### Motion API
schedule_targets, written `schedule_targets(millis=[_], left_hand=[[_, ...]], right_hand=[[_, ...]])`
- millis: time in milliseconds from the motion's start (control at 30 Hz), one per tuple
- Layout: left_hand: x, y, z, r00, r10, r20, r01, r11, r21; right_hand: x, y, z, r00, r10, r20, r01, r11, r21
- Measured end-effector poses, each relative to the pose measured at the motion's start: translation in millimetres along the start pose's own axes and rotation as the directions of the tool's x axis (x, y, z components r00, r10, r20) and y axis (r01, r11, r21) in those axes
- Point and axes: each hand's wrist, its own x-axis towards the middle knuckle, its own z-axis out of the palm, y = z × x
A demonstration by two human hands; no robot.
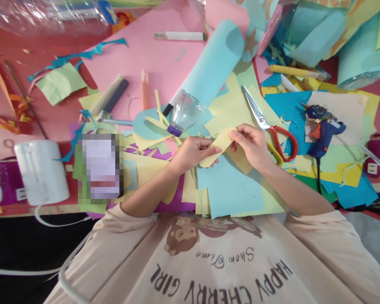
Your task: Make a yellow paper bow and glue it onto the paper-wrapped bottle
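Observation:
My left hand and my right hand pinch a pale yellow paper strip between them, one at each end, above the paper-covered table. Under the hands lies a light blue paper sheet. To the right of my right hand rest scissors with red handles, their blades pointing away from me. Just beyond my left hand is a clear plastic bottle wrapped in light blue paper, its purple cap toward me.
A blue glue gun lies on papers at the right. At the left are a phone and a white power bank-like box with a cable. A marker lies on pink paper. Paper scraps are scattered around.

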Motion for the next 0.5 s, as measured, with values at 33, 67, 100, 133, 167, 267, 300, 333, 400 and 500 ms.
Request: schedule_targets(millis=[33, 67, 100, 133, 167, 267, 300, 333, 400, 500], left_hand=[[0.1, 0.1, 0.0, 1.0, -0.011, 0.006, 0.011, 1.0, -0.009], [0.1, 0.3, 0.0, 1.0, -0.024, 0.014, 0.024, 0.999, -0.021], [0.2, 0.8, 0.1, 0.999, -0.037, 0.022, 0.038, 0.999, -0.035], [0.2, 1.4, 0.1, 0.999, -0.047, 0.028, 0.048, 0.998, -0.048], [0.2, 2.0, 0.2, 0.998, -0.053, 0.031, 0.055, 0.997, -0.058], [-0.1, 3.5, 0.3, 0.997, -0.063, 0.033, 0.065, 0.995, -0.073], [-0.3, 3.6, 0.2, 0.997, -0.068, 0.033, 0.07, 0.995, -0.074], [-0.4, 3.5, 0.1, 0.997, -0.071, 0.032, 0.073, 0.995, -0.072], [-0.9, 2.8, -0.1, 0.997, -0.071, 0.031, 0.073, 0.995, -0.067], [-1.4, 1.6, -0.5, 0.997, -0.062, 0.036, 0.064, 0.996, -0.067]], right_hand=[[0.0, -0.2, 0.0, 1.0, -0.003, -0.004, 0.003, 1.0, -0.003], [0.0, -0.4, 0.0, 1.0, -0.007, -0.006, 0.007, 1.0, -0.005], [-0.1, -0.5, -0.1, 1.0, -0.013, -0.008, 0.013, 1.0, -0.005], [-0.2, -0.6, -0.2, 1.0, -0.018, -0.009, 0.018, 1.0, -0.004], [-0.3, -0.5, -0.3, 1.0, -0.021, -0.008, 0.021, 1.0, -0.003], [-0.6, 0.0, -0.6, 1.0, -0.026, -0.008, 0.026, 1.0, -0.001], [-0.7, 0.2, -0.6, 1.0, -0.024, -0.008, 0.024, 1.0, 0.001], [-0.7, 0.4, -0.5, 1.0, -0.023, -0.007, 0.023, 1.0, 0.005], [-0.6, 0.7, -0.3, 1.0, -0.018, -0.006, 0.019, 1.0, 0.015], [-0.2, 1.2, 0.0, 1.0, -0.015, -0.002, 0.015, 0.999, 0.031]])
